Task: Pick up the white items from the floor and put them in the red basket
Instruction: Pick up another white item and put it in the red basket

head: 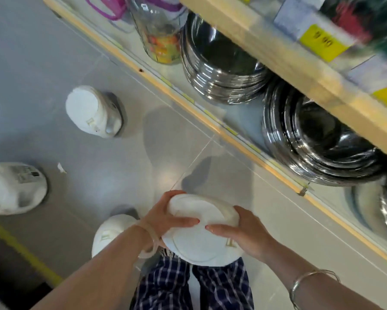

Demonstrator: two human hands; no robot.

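A stack of white plates (201, 231) sits at 6 o'clock, held above the floor (98, 148), the left hand (165, 215) and right hand (246, 233) with fingers clamped on its rim. Three more white stacks lie at 7, 9 and 10 o'clock; steel bowls (219, 70) fill the shelf at 2 o'clock.
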